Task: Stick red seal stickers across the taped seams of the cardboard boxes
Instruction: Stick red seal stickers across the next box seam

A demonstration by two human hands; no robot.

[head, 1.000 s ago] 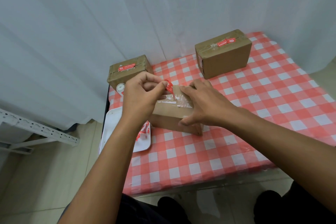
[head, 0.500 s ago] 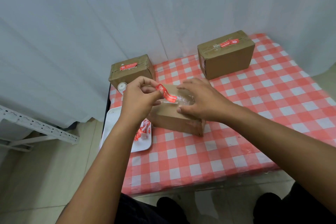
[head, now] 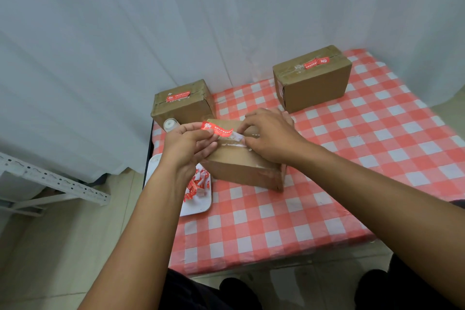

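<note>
Both forearms are bare with no sleeves showing, above dark trousers [head: 201, 292] and dark shoes [head: 237, 289].

Sticker [head: 218, 129] print unreadable (white, blurred).

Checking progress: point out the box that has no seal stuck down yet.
The near box under both hands; its red sticker is only being laid on. The back-left box and back-right box already wear theirs.

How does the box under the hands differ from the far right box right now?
The near box has no sticker fixed yet: the left hand pinches a red sticker over its seam while the right hand rests on top. The far right box already carries a red sticker, stands untouched, and sits further back. Both are brown, taped cardboard boxes on the checked cloth.
</note>
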